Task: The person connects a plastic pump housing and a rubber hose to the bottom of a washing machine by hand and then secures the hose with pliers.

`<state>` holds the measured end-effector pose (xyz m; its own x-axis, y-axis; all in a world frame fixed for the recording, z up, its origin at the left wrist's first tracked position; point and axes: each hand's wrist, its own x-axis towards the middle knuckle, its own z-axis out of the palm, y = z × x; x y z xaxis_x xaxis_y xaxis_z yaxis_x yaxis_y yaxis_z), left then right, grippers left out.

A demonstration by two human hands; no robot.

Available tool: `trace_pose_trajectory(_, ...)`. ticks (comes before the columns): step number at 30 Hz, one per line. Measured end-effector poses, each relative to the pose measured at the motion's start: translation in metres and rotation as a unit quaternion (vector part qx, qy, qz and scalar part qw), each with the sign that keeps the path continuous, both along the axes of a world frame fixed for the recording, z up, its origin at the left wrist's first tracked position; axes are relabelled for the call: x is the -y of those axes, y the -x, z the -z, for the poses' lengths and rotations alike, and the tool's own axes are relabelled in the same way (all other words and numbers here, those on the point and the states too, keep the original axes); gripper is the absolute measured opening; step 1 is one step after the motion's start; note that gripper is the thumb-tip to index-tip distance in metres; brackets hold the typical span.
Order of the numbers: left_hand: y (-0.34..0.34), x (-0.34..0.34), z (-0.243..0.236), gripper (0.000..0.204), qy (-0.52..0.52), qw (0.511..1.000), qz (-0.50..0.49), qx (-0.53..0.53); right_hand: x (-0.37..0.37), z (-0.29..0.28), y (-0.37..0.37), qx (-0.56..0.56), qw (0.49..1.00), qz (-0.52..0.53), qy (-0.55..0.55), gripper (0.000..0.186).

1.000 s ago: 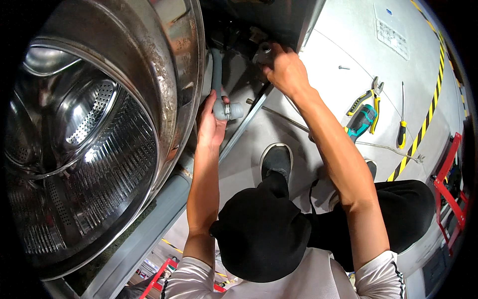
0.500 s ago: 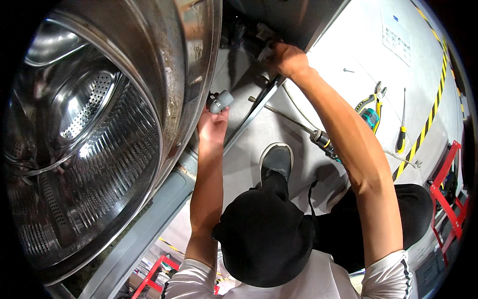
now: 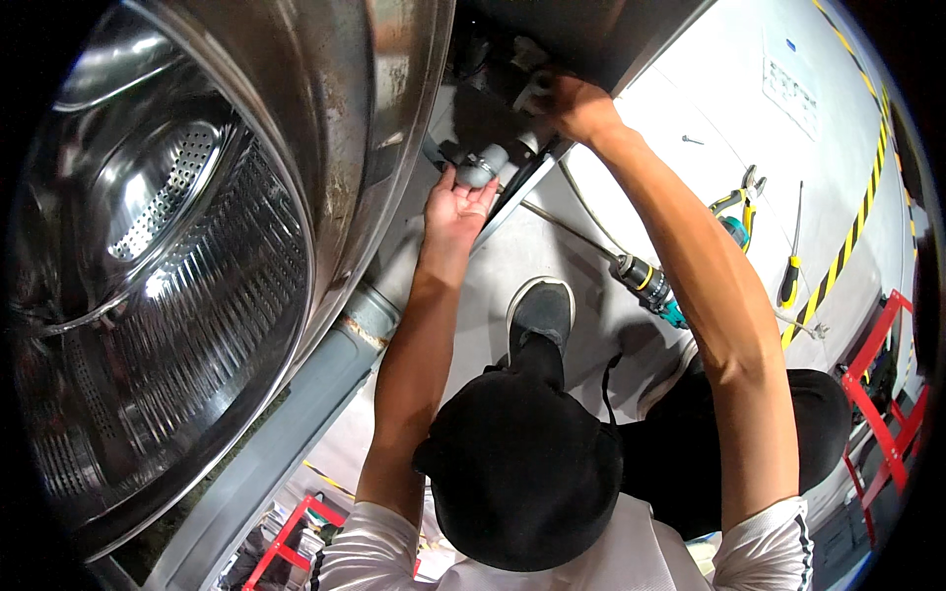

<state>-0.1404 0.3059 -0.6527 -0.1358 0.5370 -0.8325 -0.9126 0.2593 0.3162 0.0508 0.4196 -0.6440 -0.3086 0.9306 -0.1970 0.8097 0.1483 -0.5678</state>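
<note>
My left hand [image 3: 458,205] reaches up beside the steel drum, palm up, its fingers closed under a grey elbow-shaped hose piece [image 3: 481,167] with a clamp band round it. My right hand [image 3: 583,106] is inside the machine's frame next to the dark side panel [image 3: 591,34]. Its fingers are bent against a dark part with a pale rounded end [image 3: 536,93]; the fingertips are mostly hidden, so what they grip is unclear. The hose piece is below and left of that part, apart from it.
The large steel drum [image 3: 379,108] fills the left, above a grey frame bar [image 3: 286,433]. On the floor to the right lie a power drill [image 3: 647,286], pliers [image 3: 751,197], a screwdriver [image 3: 791,271] and a screw [image 3: 693,139]. Red metal stands [image 3: 892,394] are farther right.
My left hand has moved up and to the right with the grey hose piece, closer to my right hand. My right hand has shifted only slightly; more of the pale rounded end shows.
</note>
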Motion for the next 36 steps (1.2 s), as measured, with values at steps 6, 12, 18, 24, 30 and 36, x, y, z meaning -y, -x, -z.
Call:
trace_pose_trajectory(6, -0.009, -0.006, 0.004, 0.028, -0.005, 0.998, 0.062, 0.015, -0.004, 0.016, -0.001, -0.033, 0.999, 0.022, -0.012, 0.048)
trace_pose_trajectory(12, -0.020, -0.017, 0.001, 0.028, -0.006, 0.996, 0.084, 0.021, -0.006, 0.011, -0.002, 0.011, 0.999, 0.037, 0.012, 0.036)
trace_pose_trajectory(18, -0.012, -0.014, 0.012, 0.027, 0.020, 0.998, 0.057, 0.022, 0.000, 0.004, -0.002, -0.008, 0.999, 0.031, -0.003, 0.046)
trace_pose_trajectory(24, -0.001, -0.032, 0.006, 0.022, 0.002, 0.996, -0.081, 0.034, 0.000, 0.000, 0.005, 0.033, 0.998, 0.059, 0.004, 0.039)
trace_pose_trajectory(30, -0.009, -0.044, 0.000, 0.024, -0.016, 0.995, -0.083, 0.046, 0.002, 0.003, 0.002, -0.021, 0.999, 0.046, 0.000, 0.045)
trace_pose_trajectory(36, -0.007, -0.032, 0.000, 0.024, -0.010, 0.998, -0.060, 0.006, 0.005, 0.003, 0.002, -0.029, 0.998, 0.058, 0.005, 0.044)
